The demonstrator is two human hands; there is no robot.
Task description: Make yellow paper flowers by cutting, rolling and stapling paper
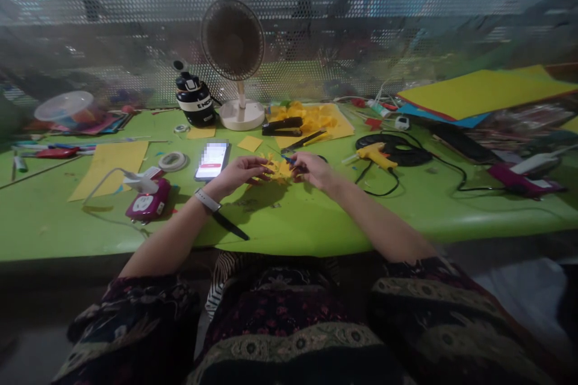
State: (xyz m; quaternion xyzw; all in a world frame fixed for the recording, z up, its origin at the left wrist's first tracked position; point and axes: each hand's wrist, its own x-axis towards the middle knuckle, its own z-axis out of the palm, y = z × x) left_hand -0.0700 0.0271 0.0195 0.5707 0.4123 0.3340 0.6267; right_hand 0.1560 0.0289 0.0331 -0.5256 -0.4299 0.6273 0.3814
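Note:
Both my hands meet over the green table (316,222), a little above its surface. My left hand (239,171) has its fingers closed on a small yellow paper piece (276,169) with cut, petal-like edges. My right hand (311,169) pinches the other side of that piece and also holds a thin blue tool (287,159), perhaps a pen or small scissors; I cannot make out which. A watch with a pale face sits on my left wrist (206,200).
A lit phone (211,161) lies just left of my hands. A yellow glue gun (374,156) with a black cord lies to the right. Behind are a small fan (233,54), a black bottle (195,102), a stapler (282,127), yellow paper scraps (316,117), tape rolls and coloured sheets (478,93).

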